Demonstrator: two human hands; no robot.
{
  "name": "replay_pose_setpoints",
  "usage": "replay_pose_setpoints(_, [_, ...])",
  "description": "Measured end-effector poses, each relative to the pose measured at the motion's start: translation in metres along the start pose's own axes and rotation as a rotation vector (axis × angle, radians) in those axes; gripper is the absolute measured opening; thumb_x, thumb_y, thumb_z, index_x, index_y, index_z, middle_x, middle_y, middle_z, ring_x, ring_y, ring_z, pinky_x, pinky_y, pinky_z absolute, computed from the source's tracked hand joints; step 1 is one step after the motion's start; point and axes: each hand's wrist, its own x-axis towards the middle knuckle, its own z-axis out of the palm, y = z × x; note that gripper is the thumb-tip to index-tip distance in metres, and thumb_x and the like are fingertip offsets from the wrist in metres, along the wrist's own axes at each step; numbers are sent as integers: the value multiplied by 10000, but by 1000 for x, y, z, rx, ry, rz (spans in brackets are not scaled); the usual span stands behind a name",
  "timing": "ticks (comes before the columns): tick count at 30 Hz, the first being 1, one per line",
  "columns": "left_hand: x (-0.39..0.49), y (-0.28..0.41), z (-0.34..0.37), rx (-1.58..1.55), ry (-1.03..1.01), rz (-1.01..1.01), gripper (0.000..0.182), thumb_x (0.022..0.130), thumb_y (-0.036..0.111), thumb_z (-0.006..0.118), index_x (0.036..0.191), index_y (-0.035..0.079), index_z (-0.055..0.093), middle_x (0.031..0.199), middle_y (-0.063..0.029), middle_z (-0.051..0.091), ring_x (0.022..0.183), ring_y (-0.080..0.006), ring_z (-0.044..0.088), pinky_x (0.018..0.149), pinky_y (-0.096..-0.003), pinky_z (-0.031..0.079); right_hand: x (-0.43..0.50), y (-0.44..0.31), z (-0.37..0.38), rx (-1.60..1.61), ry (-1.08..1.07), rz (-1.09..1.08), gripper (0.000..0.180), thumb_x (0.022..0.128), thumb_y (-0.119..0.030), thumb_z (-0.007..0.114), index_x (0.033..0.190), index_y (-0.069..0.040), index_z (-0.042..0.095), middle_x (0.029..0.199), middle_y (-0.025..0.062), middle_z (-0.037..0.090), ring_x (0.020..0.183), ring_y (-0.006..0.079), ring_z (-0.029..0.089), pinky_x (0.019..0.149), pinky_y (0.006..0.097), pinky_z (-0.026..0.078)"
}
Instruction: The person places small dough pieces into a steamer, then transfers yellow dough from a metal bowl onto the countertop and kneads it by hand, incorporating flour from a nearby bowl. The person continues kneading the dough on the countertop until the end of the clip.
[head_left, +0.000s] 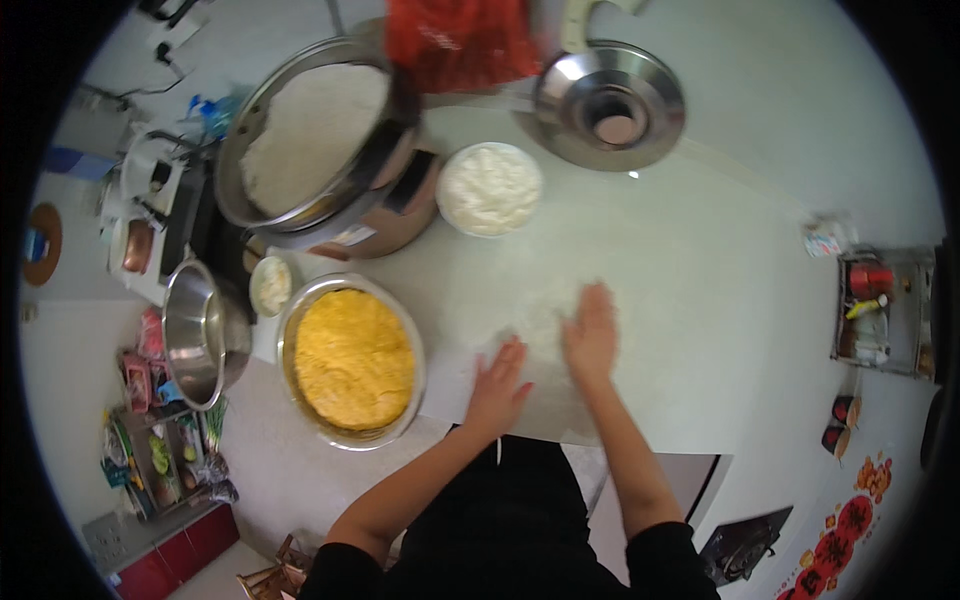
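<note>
Both hands are over the pale countertop (705, 300). My left hand (498, 386) is near the front edge, palm down with fingers spread, holding nothing. Farther in and to its right, my right hand (592, 326) is flat and motion-blurred, on or just above a light patch of what looks like flour (544, 319). To the left of my hands, a metal bowl holds yellow dough (355, 360). Beyond them is a white bowl of white, lumpy flour or batter (490, 189). I cannot tell whether the palms press on the surface.
A large steel pot (390, 232) at the back left carries a tilted pan of white flour (315, 135). A steel lid (610, 105) lies at the back, near a red plastic bag (461, 45). A small bowl (271, 286) and an empty steel basin (196, 334) are at the left.
</note>
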Motion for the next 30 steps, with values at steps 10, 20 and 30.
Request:
replay_pose_setpoints(10, [-29, -26, -108, -336, 344, 89, 320, 784, -50, 603, 1086, 52, 628, 1020, -120, 576, 829, -258, 600, 681, -305, 504, -27, -122, -18, 640, -30, 37, 419, 869, -108, 576, 1265, 5, 503, 1226, 163, 550, 1119, 276, 535, 904, 326, 455])
replay_pose_setpoints(20, [-135, -194, -213, 54, 1057, -458, 189, 880, 56, 534, 1034, -21, 611, 963, -169, 607, 875, -333, 582, 811, -396, 460, -62, -214, 28, 560, -305, 64, 532, 919, -225, 518, 1347, 50, 363, 957, 236, 614, 791, 379, 609, 679, 419, 478])
replay_pose_setpoints(30, [-108, -156, -262, -595, 486, -529, 225, 940, 205, 521, 857, 3, 574, 699, -82, 612, 568, -168, 581, 509, -308, 486, -73, -173, 52, 694, -360, 327, 507, 940, -193, 455, 1367, 53, 334, 1028, 258, 616, 958, 360, 608, 832, 399, 466])
